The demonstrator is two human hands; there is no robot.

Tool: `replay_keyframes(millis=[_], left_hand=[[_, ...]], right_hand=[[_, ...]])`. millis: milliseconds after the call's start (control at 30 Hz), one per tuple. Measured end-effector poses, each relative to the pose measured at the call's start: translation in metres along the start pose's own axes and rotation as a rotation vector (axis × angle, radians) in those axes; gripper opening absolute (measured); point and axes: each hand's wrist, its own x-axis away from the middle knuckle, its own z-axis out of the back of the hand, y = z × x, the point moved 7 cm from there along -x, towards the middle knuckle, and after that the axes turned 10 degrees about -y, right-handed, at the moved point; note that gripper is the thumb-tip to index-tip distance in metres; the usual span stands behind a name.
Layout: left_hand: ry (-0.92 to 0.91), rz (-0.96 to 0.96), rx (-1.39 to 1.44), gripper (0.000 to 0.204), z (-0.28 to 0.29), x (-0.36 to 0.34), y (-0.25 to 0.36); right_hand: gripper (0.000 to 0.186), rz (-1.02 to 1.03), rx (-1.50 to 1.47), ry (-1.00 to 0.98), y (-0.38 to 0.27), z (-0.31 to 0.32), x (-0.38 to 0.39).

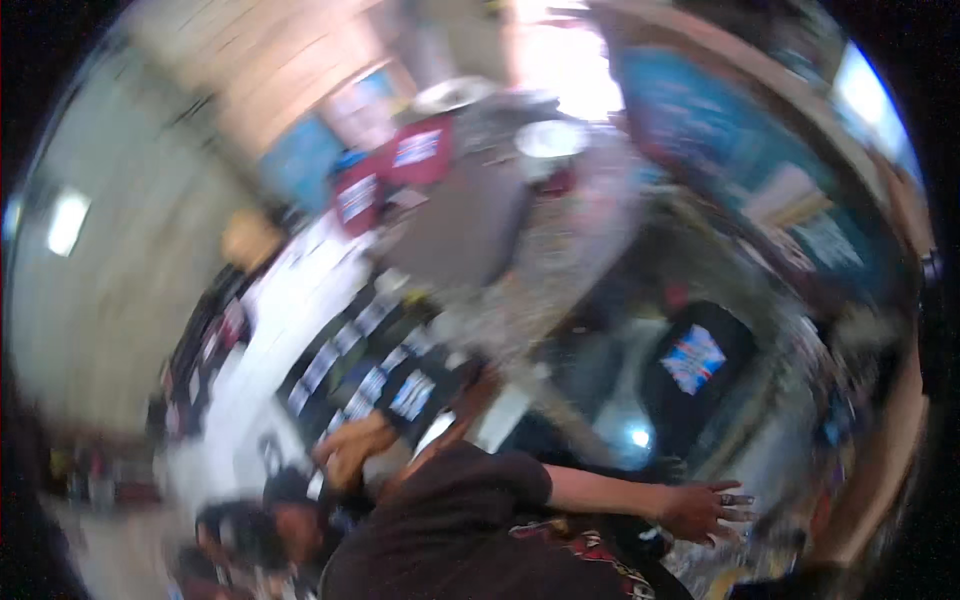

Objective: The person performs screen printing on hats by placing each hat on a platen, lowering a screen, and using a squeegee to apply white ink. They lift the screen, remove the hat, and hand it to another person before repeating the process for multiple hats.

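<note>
Neither of the wearer's 2 hands shows, so I cannot tell their state. A nearby person's hand [350, 450] touches a folded black printed cotton T-shirt [410, 395] on the white table [265, 350]. It is probably light, soft and floppy, best lifted under its folded edges.

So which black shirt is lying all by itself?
The black shirt on the right, alone; the others overlap in a row on the white table.

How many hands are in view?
2, both belonging to a nearby person in a dark shirt: one hand stretched out at lower right, the other hand at lower centre beside folded black shirts. Heavy blur; others may be hidden.
</note>
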Motion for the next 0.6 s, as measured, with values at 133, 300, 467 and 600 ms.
replay_keyframes(millis=[133,300,467,600], left_hand=[[-0.681,0.387,0.266,0.053,-0.103,-0.002,-0.039],[-0.727,0.784,0.056,0.056,0.057,0.094,-0.143],[-0.617,0.713,-0.303,0.064,0.091,0.157,-0.158],[-0.652,0.757,-0.316,0.072,0.073,0.163,-0.154]], right_hand=[[0.086,0.053,0.022,0.087,-0.044,-0.020,-0.016],[0.082,-0.009,0.043,0.011,-0.045,-0.004,0.017],[0.083,-0.023,-0.050,0.051,-0.047,0.005,-0.002],[0.080,0.003,-0.065,0.044,-0.050,0.004,0.000]])
